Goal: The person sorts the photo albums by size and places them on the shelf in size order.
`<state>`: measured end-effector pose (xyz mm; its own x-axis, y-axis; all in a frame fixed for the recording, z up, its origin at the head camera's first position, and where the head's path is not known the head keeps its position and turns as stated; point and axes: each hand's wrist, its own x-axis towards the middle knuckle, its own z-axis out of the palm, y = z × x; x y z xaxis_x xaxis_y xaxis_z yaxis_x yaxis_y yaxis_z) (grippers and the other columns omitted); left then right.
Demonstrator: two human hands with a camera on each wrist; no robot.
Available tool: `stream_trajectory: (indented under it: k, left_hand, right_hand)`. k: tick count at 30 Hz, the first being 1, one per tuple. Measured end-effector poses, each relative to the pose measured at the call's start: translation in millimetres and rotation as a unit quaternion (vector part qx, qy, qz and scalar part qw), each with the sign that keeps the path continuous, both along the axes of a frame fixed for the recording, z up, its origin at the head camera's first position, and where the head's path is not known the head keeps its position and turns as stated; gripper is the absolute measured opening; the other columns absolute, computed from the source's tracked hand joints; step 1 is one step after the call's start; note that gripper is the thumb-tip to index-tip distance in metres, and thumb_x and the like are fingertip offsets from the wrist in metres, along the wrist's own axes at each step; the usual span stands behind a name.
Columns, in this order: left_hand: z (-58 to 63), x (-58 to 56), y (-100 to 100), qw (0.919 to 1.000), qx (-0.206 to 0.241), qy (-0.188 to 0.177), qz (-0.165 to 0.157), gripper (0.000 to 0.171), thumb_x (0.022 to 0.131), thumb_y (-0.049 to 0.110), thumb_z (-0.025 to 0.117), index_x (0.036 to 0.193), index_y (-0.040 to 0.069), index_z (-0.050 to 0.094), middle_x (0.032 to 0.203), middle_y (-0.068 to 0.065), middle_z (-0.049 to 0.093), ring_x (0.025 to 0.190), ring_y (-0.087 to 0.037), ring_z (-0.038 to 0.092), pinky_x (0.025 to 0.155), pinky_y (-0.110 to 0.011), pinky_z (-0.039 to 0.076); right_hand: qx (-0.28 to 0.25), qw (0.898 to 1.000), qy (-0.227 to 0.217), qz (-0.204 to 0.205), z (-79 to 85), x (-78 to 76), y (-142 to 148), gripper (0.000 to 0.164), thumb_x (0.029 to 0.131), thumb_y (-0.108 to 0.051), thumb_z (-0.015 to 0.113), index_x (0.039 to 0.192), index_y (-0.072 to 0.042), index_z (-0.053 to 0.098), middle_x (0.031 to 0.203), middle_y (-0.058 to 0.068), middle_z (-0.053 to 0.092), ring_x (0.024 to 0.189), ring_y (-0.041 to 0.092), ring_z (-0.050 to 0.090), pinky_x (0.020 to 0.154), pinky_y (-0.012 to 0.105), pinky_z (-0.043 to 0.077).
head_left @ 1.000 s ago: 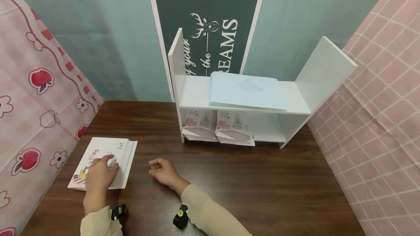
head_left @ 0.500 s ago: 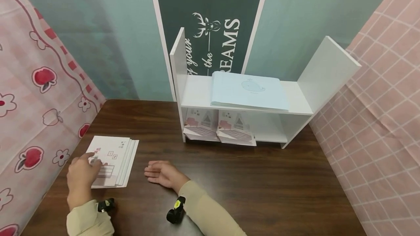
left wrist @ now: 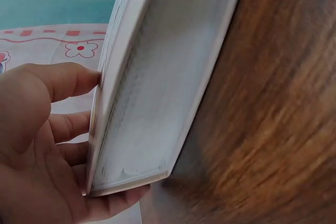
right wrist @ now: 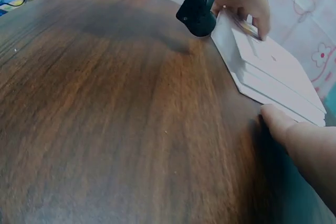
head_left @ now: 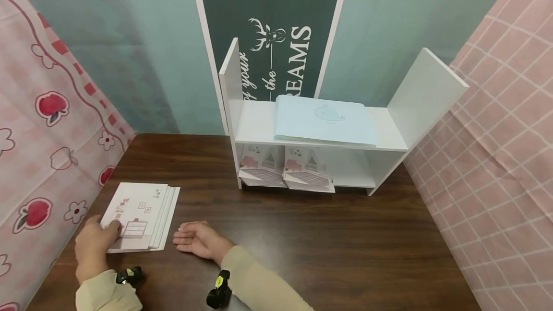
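A stack of white books (head_left: 138, 217) with a pink house-like drawing on the top cover lies at the left of the table. My left hand (head_left: 94, 243) holds its near left corner, thumb on the top cover and fingers around the side. In the left wrist view the thumb (left wrist: 79, 80) meets the cover edge of a book (left wrist: 152, 87), while fingers curl below its corner. My right hand (head_left: 200, 240) lies just right of the stack, fingers straight and together, palm turned towards it. The right wrist view has its thumb (right wrist: 294, 129) close beside the layered book edges.
A white shelf (head_left: 250, 128) stands at the back. A light blue whale-print book (head_left: 324, 119) lies on its upper board, and two piles of pink-printed books (head_left: 306, 169) sit below. Flowered cloth (head_left: 47, 157) hangs at left, pink checked cloth (head_left: 497, 157) at right.
My left hand has slid from the top cover to the stack's near left corner. The right hand has moved left, towards the stack, with its fingers straightening.
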<state>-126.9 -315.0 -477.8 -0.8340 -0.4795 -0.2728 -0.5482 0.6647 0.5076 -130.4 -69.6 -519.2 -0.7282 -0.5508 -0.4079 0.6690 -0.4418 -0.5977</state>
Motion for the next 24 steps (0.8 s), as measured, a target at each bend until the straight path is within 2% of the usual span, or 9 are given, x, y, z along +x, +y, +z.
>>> stream_trajectory:
  k: [6,9,15,19,24]
  left_hand:
    - [-1.1,1.4,-5,0.9998,0.001,0.015,-0.012,0.063,0.090,0.033,0.045,0.127,-0.017,0.035,0.126,-0.040,0.035,0.110,-0.057,0.033,0.093,-0.060,0.028]
    - [1.8,1.2,-6,0.9999,0.002,0.008,-0.012,0.063,0.090,0.033,0.047,0.126,-0.018,0.036,0.126,-0.041,0.035,0.110,-0.058,0.033,0.093,-0.060,0.029]
    - [12.3,2.1,-6,1.0000,0.001,0.008,-0.004,0.062,0.088,0.033,0.052,0.124,-0.016,0.041,0.124,-0.041,0.038,0.105,-0.059,0.036,0.087,-0.062,0.032]
    - [15.6,3.1,-6,0.9998,0.011,0.007,-0.013,0.059,0.087,0.030,0.053,0.121,-0.017,0.043,0.122,-0.040,0.040,0.104,-0.056,0.038,0.088,-0.060,0.032]
    - [16.6,4.4,-8,0.9969,0.068,0.004,-0.039,0.057,0.085,0.020,0.053,0.122,-0.021,0.040,0.117,-0.039,0.043,0.098,-0.047,0.044,0.086,-0.055,0.035]
  right_hand:
    - [-0.001,1.000,-0.002,-0.019,1.4,3.5,-7,0.020,0.086,-0.001,0.045,0.103,0.009,0.051,0.118,0.041,0.046,0.117,0.054,0.037,0.099,0.059,0.025]
    - [0.006,1.000,-0.002,-0.021,3.8,5.9,-11,0.019,0.085,0.000,0.046,0.100,0.008,0.052,0.116,0.040,0.047,0.116,0.054,0.038,0.099,0.060,0.025]
    - [0.006,0.999,-0.012,-0.040,3.3,8.5,-19,0.032,0.084,0.002,0.046,0.113,0.016,0.045,0.113,0.040,0.048,0.115,0.055,0.038,0.098,0.061,0.025]
    - [0.007,0.997,-0.020,-0.078,1.3,8.7,-24,0.034,0.082,0.007,0.045,0.115,0.014,0.044,0.107,0.039,0.050,0.111,0.056,0.041,0.096,0.062,0.028]
    - [0.001,0.994,-0.023,-0.109,3.4,7.5,-28,0.040,0.078,0.010,0.046,0.117,0.013,0.043,0.101,0.032,0.048,0.107,0.051,0.045,0.094,0.061,0.031]
